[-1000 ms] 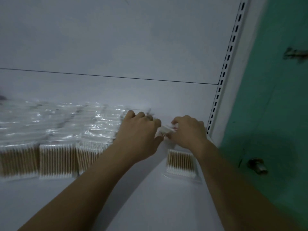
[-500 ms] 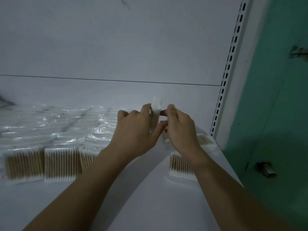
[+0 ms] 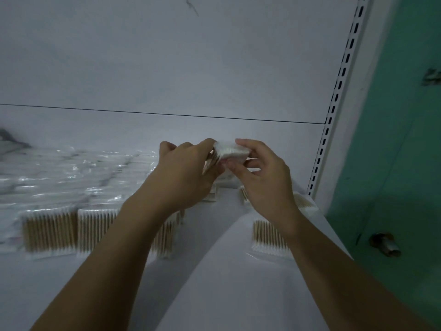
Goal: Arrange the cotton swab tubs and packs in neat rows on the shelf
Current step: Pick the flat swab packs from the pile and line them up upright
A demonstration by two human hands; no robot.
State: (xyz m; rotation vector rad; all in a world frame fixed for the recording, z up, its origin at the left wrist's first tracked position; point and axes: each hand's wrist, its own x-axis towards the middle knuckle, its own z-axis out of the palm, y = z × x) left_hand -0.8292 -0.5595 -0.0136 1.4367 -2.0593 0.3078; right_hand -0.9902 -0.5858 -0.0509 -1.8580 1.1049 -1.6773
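While it is pinched at both ends, the cotton swab pack (image 3: 230, 152) hangs just above the shelf (image 3: 226, 271), toward its far right, probably being squared up before joining a row. The left hand (image 3: 183, 173) and right hand (image 3: 265, 177) curl their fingers round its soft clear film, white tips uppermost. Flat, glossy packs (image 3: 95, 230) of wooden-stemmed swabs lie overlapped to the left, and a single pack (image 3: 269, 237) lies near right.

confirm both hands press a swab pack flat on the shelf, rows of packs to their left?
No: in the head view the left hand and right hand hold the swab pack above the shelf; rows of packs lie to their left.
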